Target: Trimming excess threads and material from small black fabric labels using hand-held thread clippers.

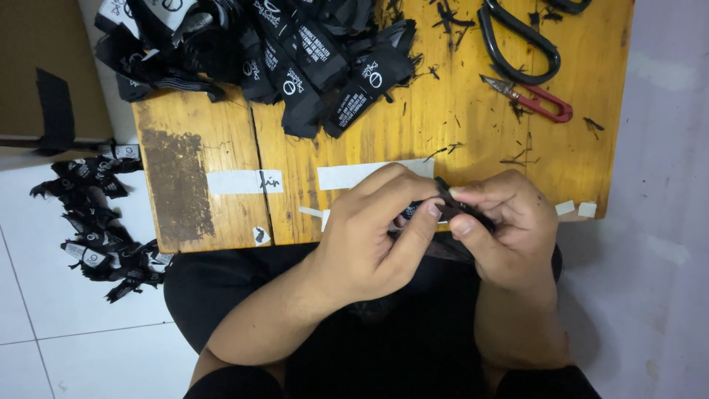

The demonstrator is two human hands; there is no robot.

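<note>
Both my hands meet over the near edge of a small wooden table (458, 111). My left hand (373, 229) and my right hand (506, 225) pinch the same black fabric label (448, 199) between thumbs and forefingers. Most of the label is hidden by my fingers. A strip of white tape (347, 176) lies on the table just beyond my left hand.
A heap of black printed labels (266, 44) covers the table's far left. Red thread snips (535, 100) and large black scissors (517, 41) lie at the far right. More black labels (100, 222) are scattered on the white tiled floor at the left. Thread scraps dot the table.
</note>
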